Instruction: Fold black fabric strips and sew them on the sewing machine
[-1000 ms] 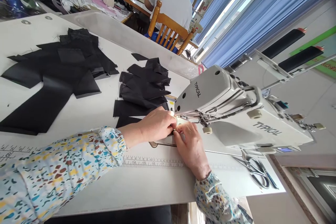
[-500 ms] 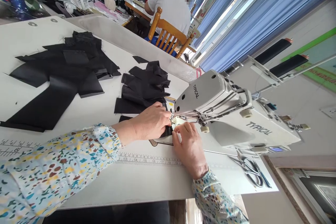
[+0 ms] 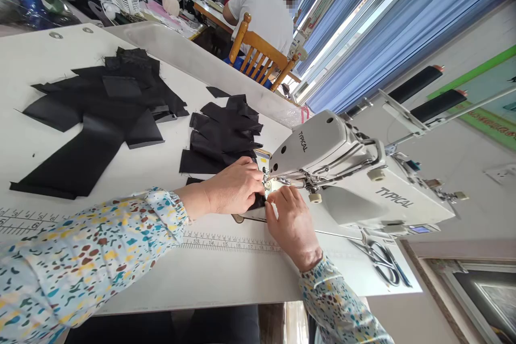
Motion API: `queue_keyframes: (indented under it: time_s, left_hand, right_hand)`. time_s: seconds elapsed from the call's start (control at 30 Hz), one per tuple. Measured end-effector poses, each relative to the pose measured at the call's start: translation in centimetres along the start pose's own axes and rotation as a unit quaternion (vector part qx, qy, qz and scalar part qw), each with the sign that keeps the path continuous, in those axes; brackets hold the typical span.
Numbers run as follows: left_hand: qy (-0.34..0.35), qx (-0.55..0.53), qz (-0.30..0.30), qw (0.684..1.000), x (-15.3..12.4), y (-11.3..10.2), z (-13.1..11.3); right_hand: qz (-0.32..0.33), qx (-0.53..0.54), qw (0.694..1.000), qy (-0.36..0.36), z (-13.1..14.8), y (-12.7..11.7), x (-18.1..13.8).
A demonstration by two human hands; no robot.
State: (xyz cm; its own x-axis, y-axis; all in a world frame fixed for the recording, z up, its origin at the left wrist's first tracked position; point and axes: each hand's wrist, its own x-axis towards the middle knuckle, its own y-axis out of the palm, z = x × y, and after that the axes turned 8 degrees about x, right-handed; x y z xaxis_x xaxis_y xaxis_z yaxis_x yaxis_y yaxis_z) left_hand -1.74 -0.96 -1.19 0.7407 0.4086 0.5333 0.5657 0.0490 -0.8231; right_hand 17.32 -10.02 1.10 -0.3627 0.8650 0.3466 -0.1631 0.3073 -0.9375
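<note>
My left hand (image 3: 231,189) and my right hand (image 3: 291,226) meet at the needle and presser foot (image 3: 266,184) of a white industrial sewing machine (image 3: 310,148) marked TYPICAL. The left fingertips curl in close beside the needle. A small piece of black fabric (image 3: 258,202) lies under the hands, and my right fingertips are at its edge. Whatever the fingertips pinch is too small to make out. Both patterned sleeves are gathered at the wrist.
Black fabric pieces lie in a stack (image 3: 221,134) next to the machine, with a larger pile (image 3: 100,102) farther left on the white table (image 3: 141,172). A ruler scale (image 3: 229,243) runs along the table. Large scissors (image 3: 381,263) lie right of my right hand. A seated co-worker (image 3: 262,19) is beyond.
The hands have drawn slightly apart at the needle, and black fabric now shows between them. The whole view has shifted a little with my head.
</note>
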Motion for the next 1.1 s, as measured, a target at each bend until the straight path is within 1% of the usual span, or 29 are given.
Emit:
queue_keyframes:
  time_s: [0.2, 0.37, 0.47, 0.57, 0.67, 0.77, 0.87, 1.1]
  left_hand:
    - [0.006, 0.005, 0.006, 1.000, 0.0, -0.2, -0.2]
    - [-0.012, 0.026, 0.011, 1.000, 0.6, -0.4, -0.6]
    - [-0.009, 0.042, 0.031, 0.999, 1.4, -0.1, -0.5]
    - [0.008, 0.052, 0.060, 0.997, 2.1, 0.0, -0.2]
    - [0.025, 0.056, 0.075, 0.995, 2.5, 0.0, 0.1]
    - [0.035, 0.053, 0.070, 0.995, 2.5, 0.1, 0.2]
    - [0.038, 0.045, 0.053, 0.997, 2.2, 0.2, 0.1]
    - [0.049, 0.034, 0.032, 0.998, 0.4, -0.1, 0.0]
  right_hand:
    - [0.022, -0.016, 0.999, -0.019, -0.2, -0.2, 0.2]
    - [0.018, -0.010, 1.000, -0.010, -0.2, -0.2, 0.2]
    - [0.010, -0.005, 1.000, -0.003, 0.0, -0.1, 0.1]
    - [0.000, -0.003, 1.000, 0.007, 0.1, 0.1, 0.0]
    - [-0.009, 0.003, 1.000, 0.014, 0.1, 0.3, -0.2]
    - [-0.015, 0.008, 1.000, 0.019, 0.0, 0.5, -0.3]
    - [-0.012, 0.009, 1.000, 0.018, 0.0, 0.4, -0.3]
    - [0.028, -0.009, 0.999, -0.014, 0.2, -0.2, 0.0]
